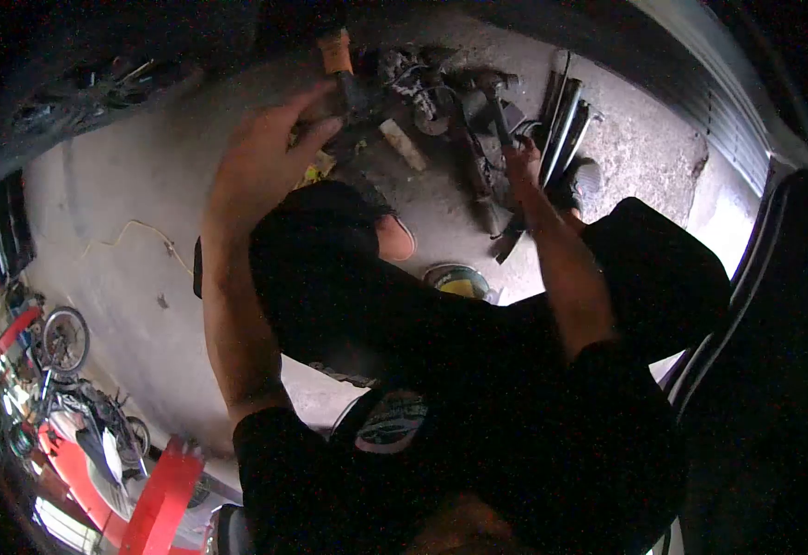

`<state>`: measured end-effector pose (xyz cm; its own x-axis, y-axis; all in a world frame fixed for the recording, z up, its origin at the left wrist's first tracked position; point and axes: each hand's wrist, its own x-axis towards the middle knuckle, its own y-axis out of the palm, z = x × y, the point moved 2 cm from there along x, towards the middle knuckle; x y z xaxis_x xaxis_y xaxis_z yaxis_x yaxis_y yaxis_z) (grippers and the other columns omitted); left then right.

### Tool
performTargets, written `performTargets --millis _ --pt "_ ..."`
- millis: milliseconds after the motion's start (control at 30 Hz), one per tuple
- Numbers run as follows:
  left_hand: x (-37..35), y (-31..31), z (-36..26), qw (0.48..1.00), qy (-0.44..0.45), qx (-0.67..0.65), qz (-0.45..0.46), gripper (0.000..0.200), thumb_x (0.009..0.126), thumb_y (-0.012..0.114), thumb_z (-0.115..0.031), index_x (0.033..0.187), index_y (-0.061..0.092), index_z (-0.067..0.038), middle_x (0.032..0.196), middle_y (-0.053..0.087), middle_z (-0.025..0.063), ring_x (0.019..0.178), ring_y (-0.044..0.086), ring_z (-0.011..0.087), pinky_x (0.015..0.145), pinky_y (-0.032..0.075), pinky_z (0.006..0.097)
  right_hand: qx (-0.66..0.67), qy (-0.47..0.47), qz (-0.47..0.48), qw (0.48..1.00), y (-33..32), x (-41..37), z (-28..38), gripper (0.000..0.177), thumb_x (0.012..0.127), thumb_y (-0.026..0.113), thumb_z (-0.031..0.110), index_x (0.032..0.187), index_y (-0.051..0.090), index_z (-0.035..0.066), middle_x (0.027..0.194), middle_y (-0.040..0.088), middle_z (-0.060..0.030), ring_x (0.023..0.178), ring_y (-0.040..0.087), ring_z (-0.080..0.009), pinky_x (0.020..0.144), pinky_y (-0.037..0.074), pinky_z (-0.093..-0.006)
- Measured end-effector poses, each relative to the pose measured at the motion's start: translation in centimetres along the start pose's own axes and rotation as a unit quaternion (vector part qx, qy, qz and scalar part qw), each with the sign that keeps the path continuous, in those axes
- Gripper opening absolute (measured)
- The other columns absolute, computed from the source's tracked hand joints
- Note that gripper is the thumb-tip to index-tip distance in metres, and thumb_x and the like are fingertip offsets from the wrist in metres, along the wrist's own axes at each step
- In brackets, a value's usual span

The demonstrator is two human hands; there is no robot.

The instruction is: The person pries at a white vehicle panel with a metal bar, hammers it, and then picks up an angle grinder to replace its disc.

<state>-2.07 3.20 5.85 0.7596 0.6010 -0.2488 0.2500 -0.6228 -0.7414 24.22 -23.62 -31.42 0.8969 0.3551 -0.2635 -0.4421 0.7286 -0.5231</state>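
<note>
The left hand (270, 148) lay half open, fingers curved against the greasy dark metal assembly (431, 102) just below an orange cylindrical part (334, 48); whether it actually gripped anything could not be told. The right hand (522, 162) was closed around the handle of a dark long-handled metal tool (498, 111) (possibly a hammer), whose head met the assembly. It all sat on the grey concrete floor (145, 166), beside a bundle of chrome tubes (561, 120), with a small round tin (459, 280) nearer the knees.
</note>
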Motion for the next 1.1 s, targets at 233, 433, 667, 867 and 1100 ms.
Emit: performTargets --millis 233,433,667,867,1100 --pt "-0.8 -0.5 -0.4 0.998 0.035 0.043 -0.028 0.043 0.089 0.065 -0.030 0.128 0.060 -0.011 0.091 0.070 0.0171 0.081 0.067 0.0301 0.076 0.051 0.0382 -0.121 -0.059 0.070 0.988 -4.2 5.8 -5.7 0.039 0.079 0.067 0.037 0.062 0.059 0.003 0.060 0.059 -0.0103 0.059 0.058 -0.0248 0.053 0.043 -0.0424" --pt "-1.0 -1.2 -1.1 0.995 -0.048 0.088 0.012 0.044 0.089 0.064 -0.029 0.128 0.059 -0.009 0.092 0.070 0.0189 0.083 0.068 0.0302 0.077 0.052 0.0388 -0.047 0.085 -0.013 0.995 -5.7 3.0 -3.2 0.032 0.078 0.062 0.030 0.094 0.071 0.004 0.074 0.066 -0.0160 0.070 0.065 -0.0329 0.066 0.049 -0.0443" --pt "-1.6 -1.9 1.1 0.998 0.000 0.002 -0.062 0.046 0.089 0.066 -0.030 0.129 0.060 -0.008 0.094 0.070 0.0171 0.081 0.066 0.0246 0.077 0.052 0.0363 -0.357 -0.121 0.034 0.926 -2.8 -0.4 -1.5 0.040 0.081 0.062 0.026 0.120 0.063 0.015 0.111 0.059 -0.0229 0.101 0.059 -0.0389 0.084 0.049 -0.0505" --pt "-4.7 -5.3 5.1 0.964 0.023 -0.105 -0.245 0.042 0.092 0.065 -0.028 0.127 0.061 -0.005 0.098 0.070 0.0118 0.085 0.063 0.0156 0.078 0.050 0.0301 -0.281 -0.354 0.133 0.882 -1.4 -0.6 -4.5 0.043 0.080 0.063 0.021 0.120 0.060 0.006 0.103 0.061 -0.0216 0.101 0.058 -0.0425 0.085 0.048 -0.0509" --pt "-12.8 -2.8 14.8 0.938 -0.133 -0.196 -0.254 0.041 0.097 0.056 -0.025 0.131 0.057 -0.002 0.107 0.069 0.0115 0.096 0.063 0.0170 0.086 0.050 0.0319 -0.221 -0.335 0.261 0.878 -1.5 0.4 -4.5 0.026 0.083 0.060 0.018 0.105 0.067 0.005 0.094 0.067 -0.0204 0.092 0.064 -0.0411 0.074 0.054 -0.0444"
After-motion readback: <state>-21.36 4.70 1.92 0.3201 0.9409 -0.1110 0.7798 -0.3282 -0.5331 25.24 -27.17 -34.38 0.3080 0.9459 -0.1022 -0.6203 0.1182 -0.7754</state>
